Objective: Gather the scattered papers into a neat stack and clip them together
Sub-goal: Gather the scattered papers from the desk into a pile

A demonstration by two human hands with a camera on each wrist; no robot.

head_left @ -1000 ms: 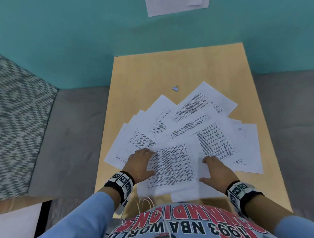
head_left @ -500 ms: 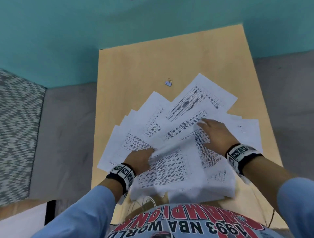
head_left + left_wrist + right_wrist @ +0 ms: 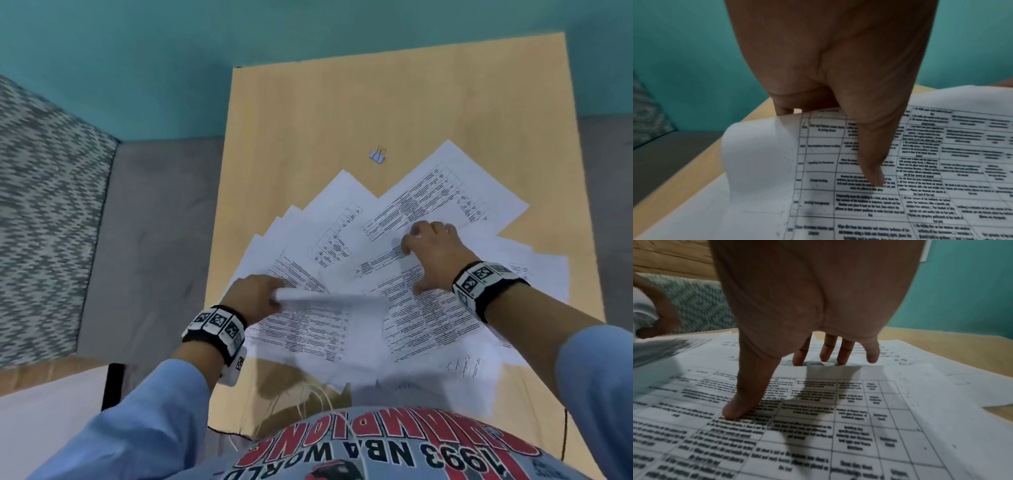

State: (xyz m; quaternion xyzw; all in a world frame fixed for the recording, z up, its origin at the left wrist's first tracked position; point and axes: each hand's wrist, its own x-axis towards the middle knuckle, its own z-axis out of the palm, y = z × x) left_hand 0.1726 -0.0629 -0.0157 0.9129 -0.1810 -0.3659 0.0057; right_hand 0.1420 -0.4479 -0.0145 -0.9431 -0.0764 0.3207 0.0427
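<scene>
Papers (image 3: 342, 240) lie fanned and overlapping on the table (image 3: 513, 102), at its near half. Binder clip (image 3: 377, 156) sits on bare table just beyond the papers' far edge, apart from them, left of centre.

The head view looks steeply down from above the near edge of the table (image 3: 445, 102), facing the far wall. Each wrist view sits low and very close behind its own hand, looking along the fingers toward that wall. All three views share the spread papers (image 3: 438, 192) (image 3: 920, 162) (image 3: 838, 418).
</scene>
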